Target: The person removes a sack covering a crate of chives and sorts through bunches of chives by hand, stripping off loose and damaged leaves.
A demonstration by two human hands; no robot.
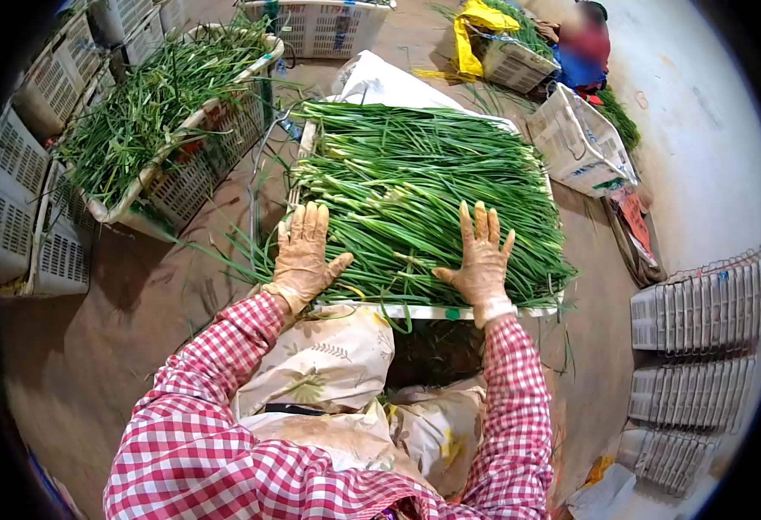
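Long green chives [424, 173] with pale stem ends lie in layers, filling a white crate [441, 312] in front of my knees. Flat on their near left part rests my left hand [305, 260], in a thin yellowish glove, fingers stretched forward and thumb spread. My right hand [482, 264], gloved the same way, presses on the near right part with its fingers apart. Neither hand grips anything. A white sheet [389, 82] sticks out behind the far side of the crate.
At the left, a large crate [185, 178] is heaped with loose greens, beside stacked crates [12, 208]. An open white crate [575, 143] stands right, near a seated person [584, 48] by the wall. More crates [697, 308] are stacked at the lower right.
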